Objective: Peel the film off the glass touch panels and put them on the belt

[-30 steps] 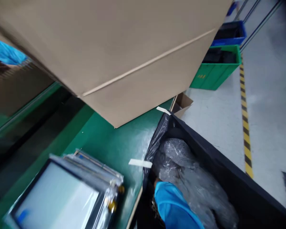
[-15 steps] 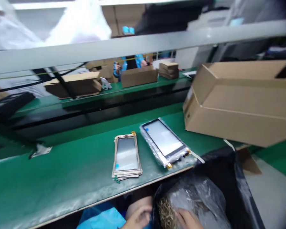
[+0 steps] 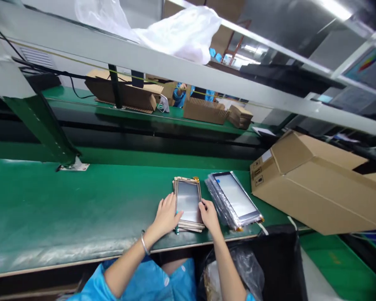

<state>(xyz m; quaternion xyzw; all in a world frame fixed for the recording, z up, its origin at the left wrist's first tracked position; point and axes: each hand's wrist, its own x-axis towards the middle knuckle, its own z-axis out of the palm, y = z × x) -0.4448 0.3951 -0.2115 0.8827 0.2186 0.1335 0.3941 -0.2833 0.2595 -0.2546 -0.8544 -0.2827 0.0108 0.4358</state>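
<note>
A stack of gold-framed screen panels [image 3: 188, 200] lies on the green bench [image 3: 81, 196] in front of me. My left hand [image 3: 166, 215] rests against the stack's left edge, fingers curled onto it. My right hand [image 3: 209, 214] presses on its right near corner. Both hands grip the stack from either side. Just right of it lies a second stack of dark-framed panels in clear wrapping [image 3: 233, 200].
A large cardboard box [image 3: 316, 184] sits at the bench's right end. A black-lined bin with plastic wrap [image 3: 269, 263] stands below the bench edge. Across a dark conveyor strip, another bench holds cardboard boxes [image 3: 125, 94], where another person in blue [image 3: 181, 92] works.
My view swung up from the bin to the bench. Both hands rose from the bin's plastic wrap and now grip the gold-framed stack.
</note>
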